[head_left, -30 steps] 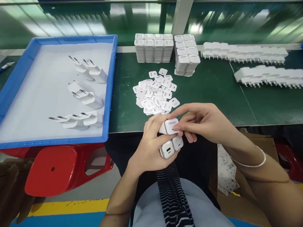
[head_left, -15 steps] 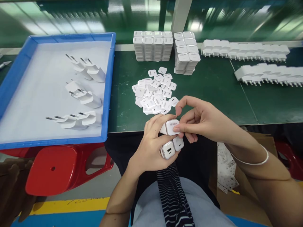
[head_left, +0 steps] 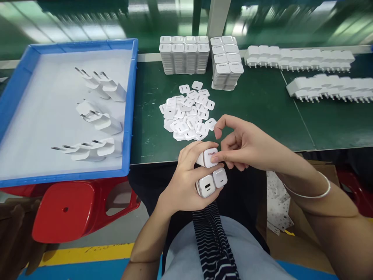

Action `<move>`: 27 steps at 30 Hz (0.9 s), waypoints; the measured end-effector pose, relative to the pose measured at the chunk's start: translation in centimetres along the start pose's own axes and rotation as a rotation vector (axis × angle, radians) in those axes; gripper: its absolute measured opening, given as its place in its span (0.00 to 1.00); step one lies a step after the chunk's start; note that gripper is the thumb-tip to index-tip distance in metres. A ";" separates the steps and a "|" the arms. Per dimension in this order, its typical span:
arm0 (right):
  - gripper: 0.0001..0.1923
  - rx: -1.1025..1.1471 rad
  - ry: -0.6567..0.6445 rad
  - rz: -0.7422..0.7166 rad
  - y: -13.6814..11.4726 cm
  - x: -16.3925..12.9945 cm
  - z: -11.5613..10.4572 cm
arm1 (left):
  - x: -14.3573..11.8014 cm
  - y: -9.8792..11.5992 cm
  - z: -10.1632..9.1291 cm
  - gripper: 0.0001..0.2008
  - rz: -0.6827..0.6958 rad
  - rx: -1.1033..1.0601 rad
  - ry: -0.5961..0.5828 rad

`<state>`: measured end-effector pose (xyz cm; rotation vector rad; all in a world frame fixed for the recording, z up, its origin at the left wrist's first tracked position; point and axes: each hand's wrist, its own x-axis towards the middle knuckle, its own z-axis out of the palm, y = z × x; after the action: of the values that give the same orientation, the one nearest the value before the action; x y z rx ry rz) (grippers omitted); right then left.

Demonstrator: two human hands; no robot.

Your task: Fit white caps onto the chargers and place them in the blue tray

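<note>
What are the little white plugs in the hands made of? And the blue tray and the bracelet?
The plugs held in the left hand look like glossy hard plastic: smooth white faces with soft shine. The tray seems to be matte blue plastic, lined with a white sheet, perhaps foam or paper. The bracelet looks like polished metal, probably silver: thin, pale and gleaming.

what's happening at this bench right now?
A person at a green bench grips three white charger bodies bunched in the left hand. The right hand presses a fingertip on the printed face of the top one. Loose white label plates lie piled just beyond, with stacked plates behind. Finished chargers lie in the blue tray on the left.
</note>
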<state>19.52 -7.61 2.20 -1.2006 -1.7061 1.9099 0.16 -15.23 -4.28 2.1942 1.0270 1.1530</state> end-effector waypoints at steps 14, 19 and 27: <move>0.10 -0.568 0.493 -0.278 3.2 3.5 -1.4 | -0.7 -1.2 -1.1 0.22 -0.060 -0.188 0.083; 0.11 -0.768 0.481 -0.230 3.6 5.0 -1.6 | -1.0 -1.4 -1.5 0.22 -0.073 -0.167 0.093; 0.12 -0.678 0.429 -0.243 3.4 5.1 -2.2 | -1.0 -1.5 -1.6 0.20 -0.082 -0.155 0.112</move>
<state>19.11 -3.34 -2.72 -1.4010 -2.1738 0.8560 -2.16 -15.01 -4.96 1.9691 1.0274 1.2850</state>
